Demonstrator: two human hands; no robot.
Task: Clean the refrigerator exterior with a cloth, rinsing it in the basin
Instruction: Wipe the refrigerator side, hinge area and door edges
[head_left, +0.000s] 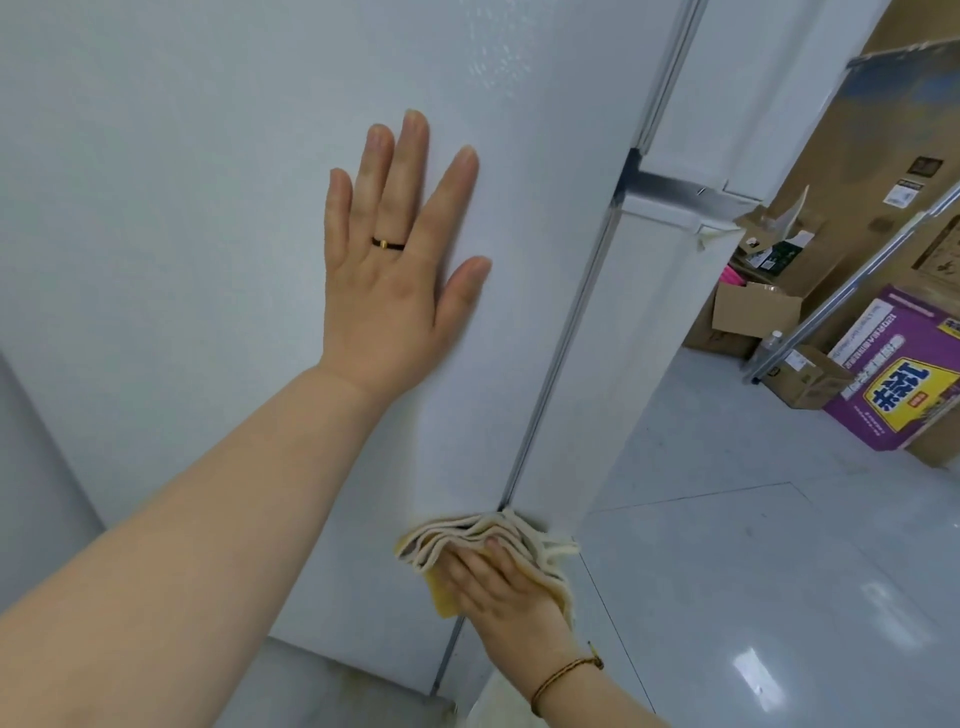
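Wiping low on the refrigerator (182, 182), I brace my left hand (395, 260), fingers spread flat, on its side panel while my right hand (498, 587) presses the folded cloth (483, 535) flat-fingered against the front corner; cleaned share unclear, rinsing basin out of view.

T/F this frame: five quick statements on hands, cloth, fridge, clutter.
1. The left hand lies flat on the refrigerator, fingers spread. True.
2. The cloth is under the left hand. False: the right hand presses it against the refrigerator.
3. A basin is in view. False: none; a purple box and cardboard boxes stand at right.
4. The left hand wears a ring. True.
5. The cloth lies in one layer. False: it is folded in several.
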